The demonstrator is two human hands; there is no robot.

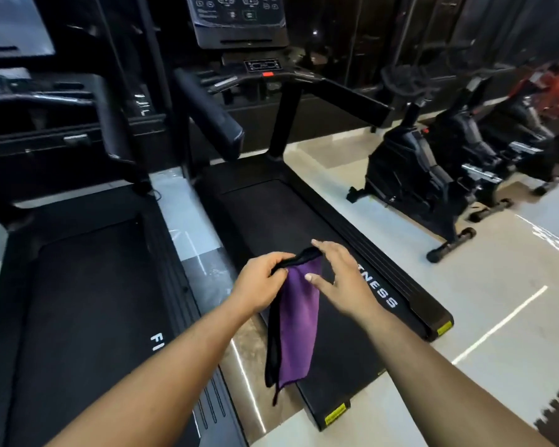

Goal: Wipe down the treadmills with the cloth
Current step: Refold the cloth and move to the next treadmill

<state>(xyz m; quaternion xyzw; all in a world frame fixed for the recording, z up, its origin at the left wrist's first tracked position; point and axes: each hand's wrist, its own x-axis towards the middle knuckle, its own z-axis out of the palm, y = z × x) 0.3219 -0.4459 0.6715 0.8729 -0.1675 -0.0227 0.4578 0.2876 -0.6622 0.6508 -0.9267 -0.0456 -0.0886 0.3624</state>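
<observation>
Head view: left hand (261, 279) pinches top edge of purple cloth (299, 321), fingers curled round black hem. Cloth hangs down in air above rear end of right treadmill (304, 221). Right hand (339, 275) beside cloth, fingers straight and spread, fingertips touching its upper corner. Left treadmill (88, 285) alongside, tiled floor strip (188, 221) between. Exercise bikes (433, 175) stand to right.
</observation>
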